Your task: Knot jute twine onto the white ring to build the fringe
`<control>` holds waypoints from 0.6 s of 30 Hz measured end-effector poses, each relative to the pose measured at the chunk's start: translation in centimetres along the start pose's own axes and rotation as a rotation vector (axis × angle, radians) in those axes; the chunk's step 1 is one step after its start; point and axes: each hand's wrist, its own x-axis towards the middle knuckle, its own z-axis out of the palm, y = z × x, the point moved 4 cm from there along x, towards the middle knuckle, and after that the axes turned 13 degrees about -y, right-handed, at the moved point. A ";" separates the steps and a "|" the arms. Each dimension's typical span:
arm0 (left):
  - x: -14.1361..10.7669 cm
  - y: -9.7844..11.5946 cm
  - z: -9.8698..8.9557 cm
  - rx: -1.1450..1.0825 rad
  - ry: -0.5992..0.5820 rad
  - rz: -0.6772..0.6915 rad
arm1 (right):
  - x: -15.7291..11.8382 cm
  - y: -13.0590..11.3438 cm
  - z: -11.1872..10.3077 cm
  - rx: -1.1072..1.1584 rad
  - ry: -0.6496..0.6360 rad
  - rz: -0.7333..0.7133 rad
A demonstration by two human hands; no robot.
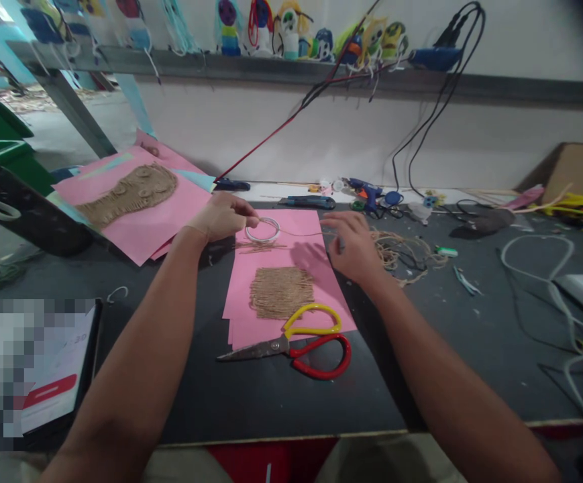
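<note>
A thin strand of jute twine [298,234] stretches between my hands over pink paper [298,218]. My left hand [224,218] pinches one end near a roll of whitish tape [263,239]. My right hand [354,245] has its fingers curled in around the strand on the other side, by a loose tangle of jute twine [406,255]. Short cut pieces of twine [261,247] lie below the tape roll. Nearer me is a square patch of twine rows [281,292] on the paper. Scissors with one yellow and one red handle [284,345] rest on the paper's lower edge, blades pointing left.
At left, pink sheets carry a twine-covered shape [135,191] beside a black bottle [19,201]. A blue cutter [307,202] and a blue glue gun [366,191] lie at the back. White cable [537,245] loops on the right. Small dolls [291,33] line the shelf above.
</note>
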 end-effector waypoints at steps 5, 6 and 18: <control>0.0 0.3 0.3 0.013 0.018 -0.019 | 0.0 -7.9 0.2 0.091 -0.166 -0.342; 0.0 0.4 0.3 0.014 0.028 -0.018 | -0.2 -8.8 0.2 0.118 -0.196 -0.371; 0.1 1.1 0.7 -0.019 0.005 0.020 | -3.2 -11.9 -2.6 0.164 -1.007 -0.190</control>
